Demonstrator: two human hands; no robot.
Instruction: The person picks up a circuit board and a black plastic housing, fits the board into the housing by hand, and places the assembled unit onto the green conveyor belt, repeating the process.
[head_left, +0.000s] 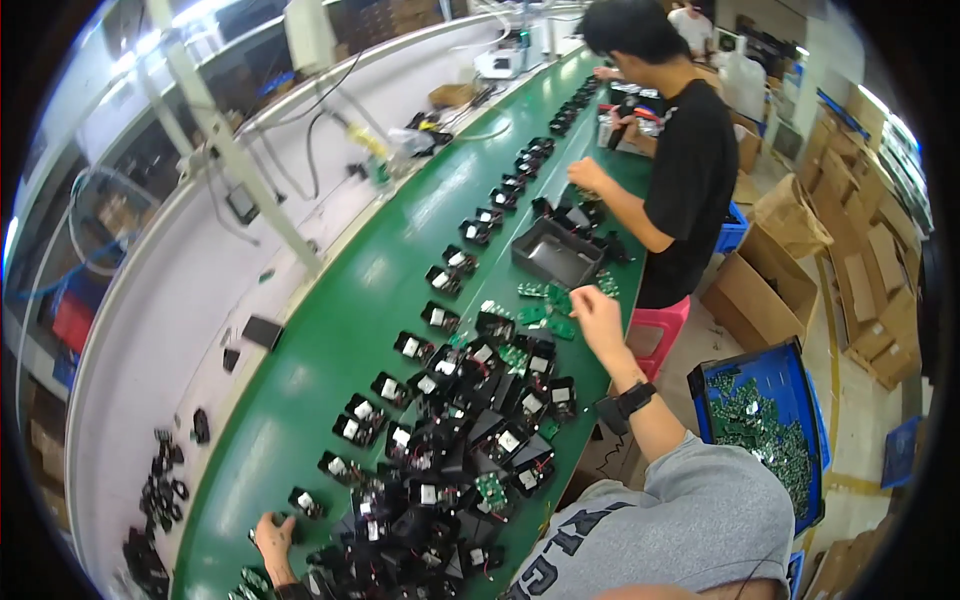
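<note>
My left hand is at the near left of the green table, its fingers curled round a small black housing that they mostly hide. Just beyond it stands another black housing with a white part inside. My right hand, with a dark watch on the wrist, reaches toward the table's right edge. Its fingers are pinched at a green circuit board, among several loose boards. Between my hands lies a big heap of black housings with white parts and thin wires; a green board rests on it.
A line of black housings runs up the table. A black tray sits beyond my right hand. Farther along, a person in black works beside a pink stool. At right is a blue crate of circuit boards and an open carton.
</note>
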